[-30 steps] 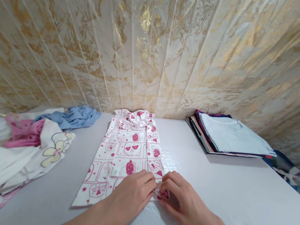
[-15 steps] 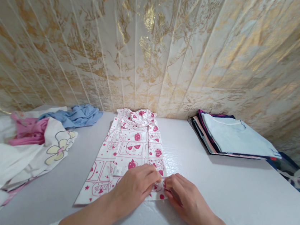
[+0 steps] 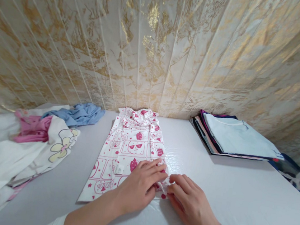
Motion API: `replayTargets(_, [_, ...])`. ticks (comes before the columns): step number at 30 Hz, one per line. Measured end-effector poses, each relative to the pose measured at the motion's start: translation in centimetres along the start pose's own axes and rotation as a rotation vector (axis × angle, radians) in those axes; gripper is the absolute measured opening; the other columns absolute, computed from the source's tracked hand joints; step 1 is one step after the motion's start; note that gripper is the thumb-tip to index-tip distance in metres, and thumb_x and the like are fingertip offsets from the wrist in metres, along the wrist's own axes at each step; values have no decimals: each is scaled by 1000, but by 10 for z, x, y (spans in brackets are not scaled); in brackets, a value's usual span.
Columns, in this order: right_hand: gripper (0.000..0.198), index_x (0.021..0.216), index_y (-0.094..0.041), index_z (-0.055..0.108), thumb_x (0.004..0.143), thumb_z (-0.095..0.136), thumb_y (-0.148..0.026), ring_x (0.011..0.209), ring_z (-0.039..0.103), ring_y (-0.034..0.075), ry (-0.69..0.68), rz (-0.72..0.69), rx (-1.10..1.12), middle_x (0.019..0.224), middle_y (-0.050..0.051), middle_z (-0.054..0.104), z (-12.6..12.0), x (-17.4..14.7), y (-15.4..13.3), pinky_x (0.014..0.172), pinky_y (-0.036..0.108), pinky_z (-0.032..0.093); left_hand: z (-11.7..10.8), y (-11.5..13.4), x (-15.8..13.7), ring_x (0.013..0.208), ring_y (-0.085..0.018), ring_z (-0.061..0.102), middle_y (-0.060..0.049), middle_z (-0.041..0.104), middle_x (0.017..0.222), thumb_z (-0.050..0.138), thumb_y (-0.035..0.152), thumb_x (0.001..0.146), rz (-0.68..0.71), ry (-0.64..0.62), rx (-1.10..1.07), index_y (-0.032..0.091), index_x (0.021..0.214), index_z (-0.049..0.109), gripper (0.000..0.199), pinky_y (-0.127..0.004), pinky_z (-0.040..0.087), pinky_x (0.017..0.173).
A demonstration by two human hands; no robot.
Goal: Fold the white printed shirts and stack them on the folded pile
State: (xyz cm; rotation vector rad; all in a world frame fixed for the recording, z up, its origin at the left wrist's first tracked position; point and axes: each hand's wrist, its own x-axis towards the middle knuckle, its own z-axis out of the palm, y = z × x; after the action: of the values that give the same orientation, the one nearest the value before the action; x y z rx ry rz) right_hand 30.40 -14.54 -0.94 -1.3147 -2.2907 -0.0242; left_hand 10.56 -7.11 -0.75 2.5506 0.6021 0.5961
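A white dress-like garment (image 3: 132, 147) with a pink-red print of strawberries, faces and stars lies lengthwise in front of me, gathered at its far end. Its sides look folded inward, and a small white label (image 3: 119, 169) shows near the left. My left hand (image 3: 142, 182) rests on the near right part with fingers stretched and somewhat apart. At the near right corner, my right hand (image 3: 189, 198) has curled fingers, thumb and fingertips closed on the garment's edge. A bit of white cloth bunches between the hands. The left palm hides part of the lower print.
Loose clothes lie left: a white top (image 3: 6, 161) with a yellow flower, a pink piece (image 3: 33, 128) and a blue one (image 3: 84, 114). A folded stack topped by a pale blue shirt (image 3: 238, 137) sits right, dark patterned cloth (image 3: 294, 177) beyond. A gold-patterned curtain (image 3: 157, 48) hangs behind.
My left hand has gone from pinching at the garment's corner to lying on it with fingers spread. My right hand stays at the corner, its fingers slightly loosened. The view has shifted a little.
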Motion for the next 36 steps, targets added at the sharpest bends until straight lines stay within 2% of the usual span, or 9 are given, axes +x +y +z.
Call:
replayTargets(3, [14, 84, -22, 54, 92, 47, -14, 75, 56, 17, 36, 0, -54, 95, 7, 63, -2, -2, -2, 65, 29, 46, 3, -4, 0, 141, -21, 29, -6, 46, 146, 46, 3, 85, -10, -44, 30, 23, 132, 52, 52, -47, 30, 110])
replayTargets(7, [15, 82, -22, 54, 93, 48, -15, 71, 57, 17, 54, -59, -77, 86, 5, 64, -3, -4, -6, 62, 29, 45, 6, -9, -1, 143, -21, 27, -3, 43, 149, 45, 0, 87, -15, -67, 50, 26, 134, 50, 54, -46, 30, 110])
replayTargets(16, [17, 80, -21, 54, 94, 47, -15, 71, 58, 17, 64, -81, -133, 84, 5, 65, -3, -4, -8, 60, 30, 45, 7, -9, -1, 140, -20, 33, -5, 49, 144, 50, 2, 88, -2, 2, 39, 24, 130, 54, 47, -44, 33, 109])
replayTargets(20, [15, 81, -22, 56, 92, 48, -15, 71, 57, 18, 72, -50, -159, 88, 6, 65, -3, -6, -7, 60, 30, 45, 6, -5, -2, 134, -18, 41, -2, 57, 136, 57, 5, 87, 62, 30, 24, 25, 117, 60, 36, -41, 33, 108])
replayTargets(25, [16, 82, -22, 57, 92, 48, -15, 72, 56, 18, 86, -27, -179, 92, 7, 65, -3, -9, -6, 61, 30, 44, 9, -5, -3, 118, -17, 55, -3, 66, 119, 57, 2, 85, 32, 66, -63, 20, 96, 61, 23, -37, 40, 103])
replayTargets(36, [18, 80, -21, 53, 93, 45, -10, 67, 54, 17, 37, -85, -122, 79, 4, 63, -2, -13, -6, 57, 29, 41, 10, -3, -3, 116, -19, 53, -4, 62, 119, 50, -5, 80, -8, 76, -55, 19, 92, 53, 27, -36, 42, 100])
